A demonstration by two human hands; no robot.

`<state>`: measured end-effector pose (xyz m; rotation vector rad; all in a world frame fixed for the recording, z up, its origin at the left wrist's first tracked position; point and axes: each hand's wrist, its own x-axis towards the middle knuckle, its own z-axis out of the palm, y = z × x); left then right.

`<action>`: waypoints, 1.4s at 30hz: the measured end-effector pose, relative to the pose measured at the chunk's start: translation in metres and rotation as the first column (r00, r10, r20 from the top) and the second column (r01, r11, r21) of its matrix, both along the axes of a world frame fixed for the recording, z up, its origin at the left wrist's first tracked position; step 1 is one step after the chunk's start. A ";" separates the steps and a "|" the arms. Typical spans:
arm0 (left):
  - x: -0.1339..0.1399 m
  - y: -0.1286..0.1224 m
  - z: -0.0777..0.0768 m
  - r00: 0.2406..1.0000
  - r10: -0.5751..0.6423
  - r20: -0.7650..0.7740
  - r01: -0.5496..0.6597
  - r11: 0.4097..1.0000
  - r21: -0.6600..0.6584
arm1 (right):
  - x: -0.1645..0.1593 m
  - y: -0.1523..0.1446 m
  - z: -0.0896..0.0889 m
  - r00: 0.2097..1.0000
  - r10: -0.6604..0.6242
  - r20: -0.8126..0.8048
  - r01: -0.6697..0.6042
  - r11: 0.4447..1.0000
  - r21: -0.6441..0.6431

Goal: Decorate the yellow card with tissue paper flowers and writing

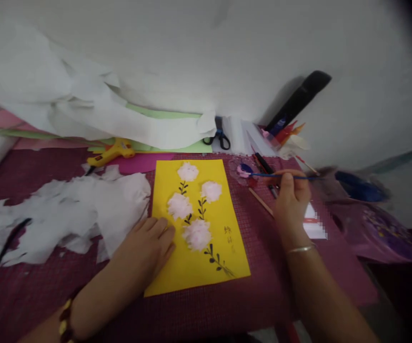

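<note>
A yellow sheet of paper (168,276) lies on the table, bearing several white fluffy paper flowers (197,234), dark painted stems with leaves (217,259) and handwritten characters (229,238). My left hand (154,243) rests on the sheet's left edge, fingers laid flat, holding nothing visible. Pinched between the thumb and fingers of my right hand (293,195) is a thin blue paintbrush (268,175), held almost level. The brush tip reaches a small clear paint palette (234,167) with pink and dark blue paint, beyond the sheet's upper right corner.
Torn white tissue paper (66,205) spreads over the left side. Behind stand a yellow glue gun (115,151), black scissors (218,136) and a long white paper strip (148,128). Pens (263,162) and a wooden stick (261,201) lie near my right hand; a purple container (387,233) sits further right.
</note>
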<state>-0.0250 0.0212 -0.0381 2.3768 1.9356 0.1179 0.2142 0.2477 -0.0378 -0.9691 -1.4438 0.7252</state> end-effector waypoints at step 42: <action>0.004 -0.004 -0.002 1.000 0.016 0.008 -0.016 0.998 0.066 | -0.056 -0.071 -0.003 0.748 0.595 0.294 -0.570 0.803 -0.175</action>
